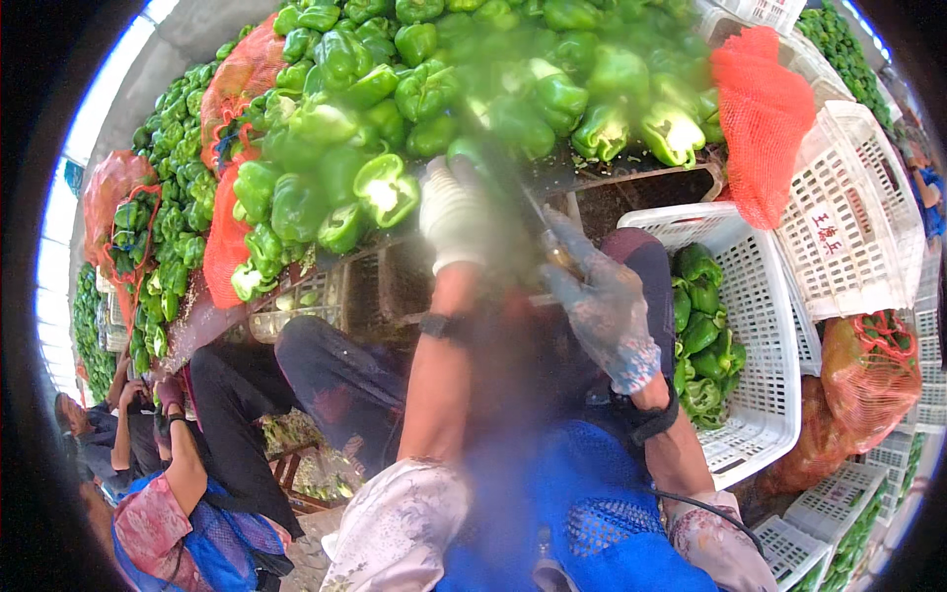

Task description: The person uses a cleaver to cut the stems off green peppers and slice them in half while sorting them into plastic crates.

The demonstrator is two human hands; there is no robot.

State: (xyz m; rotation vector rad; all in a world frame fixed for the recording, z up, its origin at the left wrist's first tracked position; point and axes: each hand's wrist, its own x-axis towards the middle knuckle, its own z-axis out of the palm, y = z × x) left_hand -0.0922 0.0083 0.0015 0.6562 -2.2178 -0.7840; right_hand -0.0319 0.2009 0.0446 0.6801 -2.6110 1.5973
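My left hand (pixel 454 212), in a white glove, reaches to the near edge of a heap of green bell peppers (pixel 429 91). Its blurred fingers appear closed around a green bell pepper (pixel 468 150); a smear across the view hides most of that grip. Just to the right, my right hand (pixel 604 296), in a stained grey-blue glove, is closed on the handle of a knife (pixel 560 255). The narrow blade points up and left toward the left hand. Cut-open peppers with pale insides, such as a halved pepper (pixel 386 190), lie along the heap's front.
At my right stands a white plastic crate (pixel 779 385) with green peppers inside. Red mesh sacking (pixel 764 123) hangs over the table edge beside stacked white crates (pixel 853 212). Filled mesh bags (pixel 868 370) sit further right. Another person (pixel 187 503) sits close by on the left.
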